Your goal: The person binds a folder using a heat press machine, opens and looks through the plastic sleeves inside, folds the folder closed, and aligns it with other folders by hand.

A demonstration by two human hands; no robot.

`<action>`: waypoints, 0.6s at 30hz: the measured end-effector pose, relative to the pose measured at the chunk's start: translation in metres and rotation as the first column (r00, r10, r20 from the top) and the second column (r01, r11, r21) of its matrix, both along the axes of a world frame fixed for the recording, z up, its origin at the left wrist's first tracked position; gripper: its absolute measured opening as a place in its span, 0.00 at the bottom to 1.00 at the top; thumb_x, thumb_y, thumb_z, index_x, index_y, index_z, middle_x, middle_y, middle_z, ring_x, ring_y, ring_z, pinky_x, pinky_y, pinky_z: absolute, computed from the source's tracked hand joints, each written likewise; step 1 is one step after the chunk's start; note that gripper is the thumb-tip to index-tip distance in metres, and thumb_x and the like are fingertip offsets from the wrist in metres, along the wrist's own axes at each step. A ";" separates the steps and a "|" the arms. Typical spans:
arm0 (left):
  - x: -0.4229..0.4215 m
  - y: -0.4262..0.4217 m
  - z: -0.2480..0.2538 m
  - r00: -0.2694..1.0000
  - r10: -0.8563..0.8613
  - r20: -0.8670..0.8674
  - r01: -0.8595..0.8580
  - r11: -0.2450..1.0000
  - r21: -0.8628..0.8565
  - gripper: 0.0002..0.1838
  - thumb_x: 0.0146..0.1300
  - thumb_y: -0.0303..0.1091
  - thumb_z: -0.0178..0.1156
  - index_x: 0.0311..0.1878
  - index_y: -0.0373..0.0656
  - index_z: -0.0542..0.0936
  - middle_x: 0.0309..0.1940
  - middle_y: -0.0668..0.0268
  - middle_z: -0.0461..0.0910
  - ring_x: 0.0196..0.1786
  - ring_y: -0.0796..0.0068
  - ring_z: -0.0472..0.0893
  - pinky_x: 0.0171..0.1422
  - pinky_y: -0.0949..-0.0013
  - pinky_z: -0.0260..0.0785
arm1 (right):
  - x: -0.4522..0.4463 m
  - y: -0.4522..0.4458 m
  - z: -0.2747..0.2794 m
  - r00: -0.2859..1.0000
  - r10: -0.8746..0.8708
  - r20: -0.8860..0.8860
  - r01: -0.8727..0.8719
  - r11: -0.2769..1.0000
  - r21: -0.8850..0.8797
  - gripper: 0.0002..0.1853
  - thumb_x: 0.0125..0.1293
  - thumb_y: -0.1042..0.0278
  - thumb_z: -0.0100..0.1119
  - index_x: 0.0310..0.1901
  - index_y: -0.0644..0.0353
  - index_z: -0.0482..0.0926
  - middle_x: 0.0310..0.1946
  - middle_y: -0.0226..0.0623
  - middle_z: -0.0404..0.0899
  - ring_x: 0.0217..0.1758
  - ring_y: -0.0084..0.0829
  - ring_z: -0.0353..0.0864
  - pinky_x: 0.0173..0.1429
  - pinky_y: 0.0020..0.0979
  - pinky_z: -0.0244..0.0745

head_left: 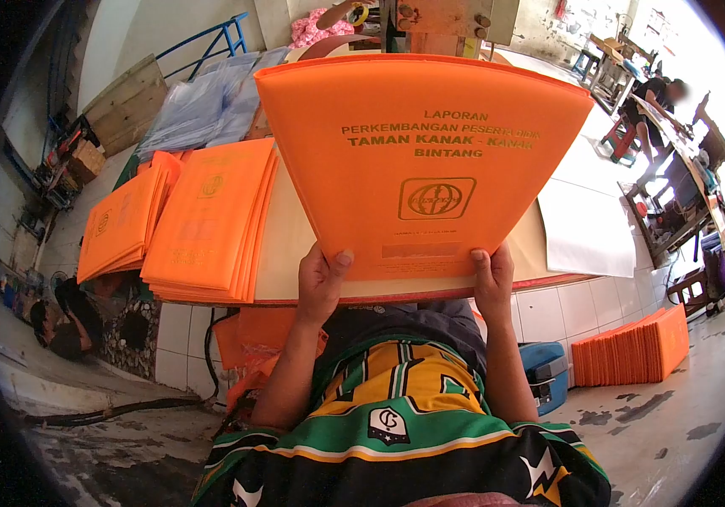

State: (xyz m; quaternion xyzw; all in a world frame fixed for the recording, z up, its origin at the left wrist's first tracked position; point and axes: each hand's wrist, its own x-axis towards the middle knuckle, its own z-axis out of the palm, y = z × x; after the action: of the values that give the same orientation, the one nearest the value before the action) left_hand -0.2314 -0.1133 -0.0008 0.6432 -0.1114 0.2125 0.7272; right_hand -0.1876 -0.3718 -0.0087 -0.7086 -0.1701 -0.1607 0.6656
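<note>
Folders at far left (122, 224): I see a smaller orange pile, its covers slightly askew.
Taller pile (209, 221): it lies just beside the smaller one, near the front edge of the table (282, 270), with orange covers fanned a little.
Clear plastic sheets (202, 106): they lie loosely heaped behind the two piles.
Left hand (322, 283): I have its thumb on the front of the held folder (438, 169) near the lower left corner, fingers curled behind and gripping.
Held folder: I hold it raised and facing my camera, over the front of the table, gold lettering and a globe emblem readable way up; I cannot tell whether its lower edge touches the tabletop.
Right hand (494, 283): it grips the lower right corner, thumb in front, fingers behind.
White sheet (586, 224): it lies right of the held folder, overhanging the table edge.
Blue case (544, 376): it sits below the table, right of my legs.
Folder row (632, 346): many orange folders stand packed on the floor.
Another person (654, 106): they are well apart, at far right.
</note>
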 end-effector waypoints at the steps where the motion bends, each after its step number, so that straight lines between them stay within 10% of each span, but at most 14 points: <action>1: 0.000 0.000 0.000 1.000 0.000 0.000 0.000 1.000 0.000 0.24 0.68 0.48 0.56 0.52 0.34 0.73 0.43 0.67 0.76 0.46 0.81 0.73 0.53 0.75 0.64 | 0.000 0.000 0.000 1.000 0.000 0.000 0.000 1.000 0.000 0.17 0.70 0.65 0.50 0.55 0.68 0.69 0.49 0.40 0.75 0.54 0.29 0.71 0.60 0.31 0.63; 18: -0.001 -0.001 0.002 1.000 -0.009 0.002 0.009 1.000 -0.008 0.24 0.68 0.47 0.56 0.52 0.33 0.73 0.44 0.67 0.76 0.47 0.81 0.73 0.53 0.75 0.65 | -0.001 0.000 0.000 1.000 0.005 0.012 -0.005 1.000 0.016 0.17 0.70 0.65 0.50 0.55 0.68 0.69 0.49 0.39 0.75 0.53 0.28 0.70 0.60 0.31 0.64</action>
State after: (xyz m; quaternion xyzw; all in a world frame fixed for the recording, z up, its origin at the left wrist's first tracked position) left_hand -0.2322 -0.1142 0.0010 0.6395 -0.1141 0.2104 0.7305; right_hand -0.1882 -0.3713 -0.0090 -0.7020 -0.1746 -0.1644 0.6706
